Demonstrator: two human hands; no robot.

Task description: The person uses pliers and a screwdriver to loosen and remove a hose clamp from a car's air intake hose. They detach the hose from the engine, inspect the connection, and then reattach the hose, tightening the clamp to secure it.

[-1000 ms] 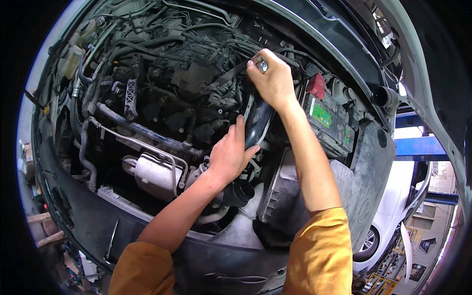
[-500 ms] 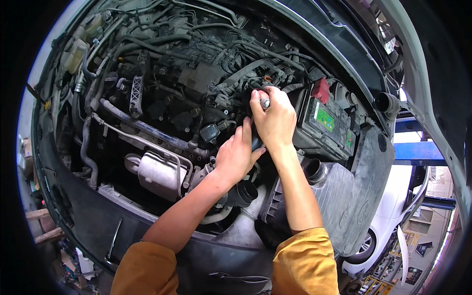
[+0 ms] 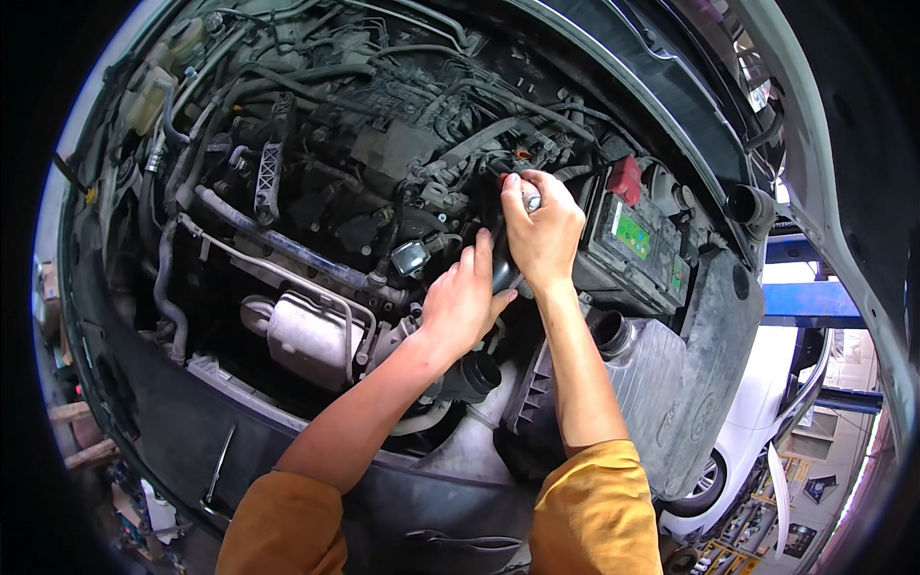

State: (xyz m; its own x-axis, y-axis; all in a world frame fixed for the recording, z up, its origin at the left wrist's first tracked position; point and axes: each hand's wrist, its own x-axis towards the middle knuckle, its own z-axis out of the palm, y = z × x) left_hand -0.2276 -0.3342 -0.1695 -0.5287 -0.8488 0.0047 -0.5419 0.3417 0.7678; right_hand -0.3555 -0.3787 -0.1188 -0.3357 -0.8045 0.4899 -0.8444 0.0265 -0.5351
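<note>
My right hand (image 3: 544, 225) is closed around something mostly hidden by its fingers. A shiny rounded metal end (image 3: 533, 202) shows between thumb and forefinger, and a bit of red peeks out at the fingertips. Just below and to the left, my left hand (image 3: 460, 299) curls its fingers and thumb round a dark, smooth, rounded part (image 3: 502, 275). Whether that part and the metal end belong to one tool, I cannot tell. Both hands are down in a car's engine bay, left of the battery (image 3: 628, 244).
Near my right forearm lies a ribbed black plastic housing (image 3: 661, 383) with an open round inlet (image 3: 613, 333). Another open black pipe (image 3: 476, 374) sits below my left hand. Pliers (image 3: 465, 540) and a thin metal tool (image 3: 220, 470) rest on the front edge. The raised hood (image 3: 834, 192) stands right.
My right hand has shifted slightly right and tilted, so more of the metal end shows. More of the dark rounded part shows beside my left hand, which stays nearly in place.
</note>
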